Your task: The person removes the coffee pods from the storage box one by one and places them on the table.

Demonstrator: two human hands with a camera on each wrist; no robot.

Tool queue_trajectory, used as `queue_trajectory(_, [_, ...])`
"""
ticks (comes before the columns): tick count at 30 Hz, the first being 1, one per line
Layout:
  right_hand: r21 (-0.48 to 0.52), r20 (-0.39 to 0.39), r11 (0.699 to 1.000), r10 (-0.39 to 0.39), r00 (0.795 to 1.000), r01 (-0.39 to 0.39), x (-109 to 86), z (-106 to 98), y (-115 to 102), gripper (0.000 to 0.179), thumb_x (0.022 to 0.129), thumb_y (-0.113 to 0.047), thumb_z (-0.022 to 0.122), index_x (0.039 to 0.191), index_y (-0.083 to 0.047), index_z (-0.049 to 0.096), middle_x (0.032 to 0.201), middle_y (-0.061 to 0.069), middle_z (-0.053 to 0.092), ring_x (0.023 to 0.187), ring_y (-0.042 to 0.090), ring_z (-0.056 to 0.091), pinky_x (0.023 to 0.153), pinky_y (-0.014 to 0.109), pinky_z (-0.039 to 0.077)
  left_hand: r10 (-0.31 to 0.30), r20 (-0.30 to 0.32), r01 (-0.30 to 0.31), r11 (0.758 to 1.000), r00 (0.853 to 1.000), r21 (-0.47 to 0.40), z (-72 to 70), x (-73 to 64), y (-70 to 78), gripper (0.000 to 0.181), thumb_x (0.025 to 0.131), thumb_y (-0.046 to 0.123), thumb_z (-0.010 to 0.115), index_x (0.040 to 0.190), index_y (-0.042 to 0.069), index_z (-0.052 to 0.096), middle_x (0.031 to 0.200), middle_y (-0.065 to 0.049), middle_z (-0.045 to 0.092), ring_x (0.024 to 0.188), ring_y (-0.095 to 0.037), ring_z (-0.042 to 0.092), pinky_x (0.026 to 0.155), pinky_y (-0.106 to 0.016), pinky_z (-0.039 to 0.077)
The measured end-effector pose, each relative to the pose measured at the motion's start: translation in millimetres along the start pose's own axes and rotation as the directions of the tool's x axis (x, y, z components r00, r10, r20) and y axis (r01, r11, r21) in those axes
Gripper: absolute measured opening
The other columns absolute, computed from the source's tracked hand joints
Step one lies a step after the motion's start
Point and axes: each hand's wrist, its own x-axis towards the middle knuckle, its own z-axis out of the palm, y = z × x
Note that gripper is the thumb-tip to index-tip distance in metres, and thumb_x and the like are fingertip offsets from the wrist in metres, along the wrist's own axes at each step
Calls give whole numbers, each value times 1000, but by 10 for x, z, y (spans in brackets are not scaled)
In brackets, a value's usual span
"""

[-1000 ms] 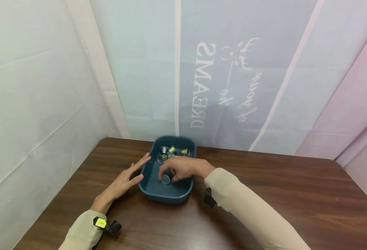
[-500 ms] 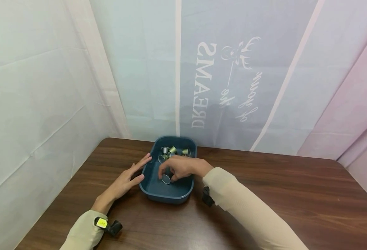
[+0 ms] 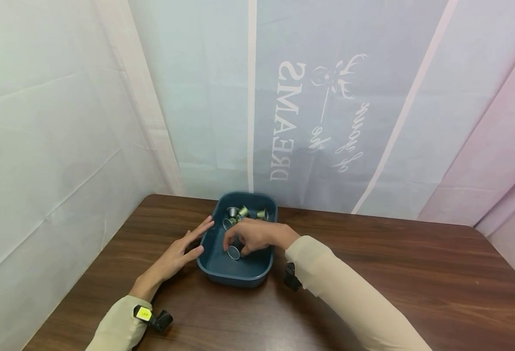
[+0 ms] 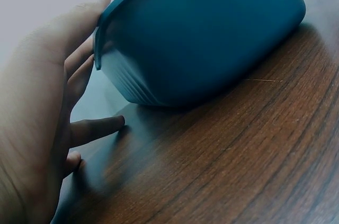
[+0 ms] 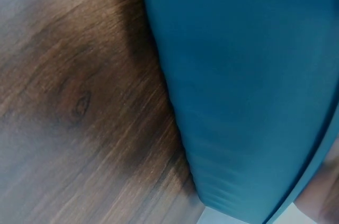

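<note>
A blue plastic basin (image 3: 235, 281) stands on the wooden table. Several coffee capsules (image 3: 243, 211), green and silver, lie in its far half. My right hand (image 3: 255, 235) reaches into the basin and pinches a dark coffee capsule (image 3: 233, 252) between thumb and fingers, its round silver-rimmed face toward me. Against the basin's left rim rests my left hand (image 3: 176, 256), fingers straight and spread; in the left wrist view the thumb (image 4: 87, 20) touches the rim. The right wrist view is mostly filled by the basin's outer wall (image 5: 243, 86).
The brown table (image 3: 385, 273) stretches to the right of the basin. A printed cloth curtain (image 3: 323, 112) hangs behind the table's far edge, and a pale cloth (image 3: 55, 146) hangs along the left. Black camera mounts sit on both sleeves.
The view has shifted very slightly. Both hands keep their places, and the right hand still pinches the capsule inside the basin.
</note>
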Motion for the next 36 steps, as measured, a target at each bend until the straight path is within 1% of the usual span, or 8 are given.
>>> queue_trajectory(4, [17, -19, 1000, -13, 1000, 14, -22, -22, -6, 36, 81, -7, 77, 110, -24, 67, 104, -13, 61, 74, 7, 54, 63, 19, 49, -2, -2, 2, 1000, 1000, -6, 13, -6, 1, 58, 99, 10, 49, 153, 15, 27, 159, -2, 16, 140, -28, 25, 103, -72, 2])
queue_trajectory(10, [36, -80, 999, -36, 996, 39, -94, -92, -8, 37, 81, -6, 77, 113, -21, 67, 98, -14, 62, 70, 8, 54, 61, 20, 48, -8, -6, 8, 1000, 1000, -2, 18, -20, 2, 58, 99, 10, 49, 153, 16, 27, 159, -2, 16, 140, -28, 26, 103, -73, 2])
queue_trajectory(14, [45, -140, 998, -44, 989, 50, -160, -159, -3, 38, 81, -6, 76, 115, -20, 67, 98, -15, 62, 74, 9, 56, 63, 21, 49, -11, -13, 11, 1000, 1000, 2, 16, -29, 3, 58, 99, 10, 49, 153, 16, 27, 159, -2, 17, 140, -28, 27, 102, -73, 3])
queue_trajectory(20, [67, -224, 995, -51, 973, 67, -274, -245, 32, 37, 82, -11, 76, 117, -18, 66, 100, -16, 62, 75, 8, 56, 63, 24, 50, -16, -8, 16, 1000, 1000, 3, 18, -32, 21, 59, 99, 11, 50, 153, 16, 27, 158, -3, 17, 140, -29, 25, 102, -73, 3])
queue_trajectory(24, [101, -282, 992, -44, 959, 75, -369, -284, 72, 38, 82, -13, 77, 117, -22, 66, 101, -17, 61, 77, 9, 56, 63, 26, 51, -16, -6, 16, 1000, 1000, 2, 21, -38, 34, 58, 99, 12, 50, 153, 16, 27, 159, -4, 17, 139, -30, 27, 102, -74, 3])
queue_trajectory(27, [131, -328, 989, -23, 944, 70, -450, -302, 110, 38, 82, -15, 78, 117, -24, 66, 100, -17, 61, 80, 12, 57, 64, 28, 53, -7, -7, 7, 1000, 1000, 1, 13, -38, 32, 58, 99, 12, 50, 153, 15, 27, 159, -4, 17, 139, -30, 28, 101, -74, 3])
queue_trajectory(32, [198, -406, 979, 36, 913, 50, -625, -310, 190, 38, 81, -15, 79, 116, -22, 67, 90, -10, 63, 73, 19, 57, 60, 30, 50, 20, -10, -20, 1000, 1000, -6, -1, -15, 28, 59, 98, 7, 51, 152, 12, 28, 158, -7, 16, 141, -30, 23, 101, -74, 3])
queue_trajectory(36, [244, -457, 969, 76, 886, 43, -763, -302, 261, 38, 80, -15, 79, 117, -22, 67, 87, -7, 62, 67, 17, 54, 57, 30, 47, 39, -4, -39, 999, 999, -19, -4, -6, 31, 59, 98, 7, 51, 152, 10, 27, 158, -10, 15, 142, -32, 20, 100, -75, 2])
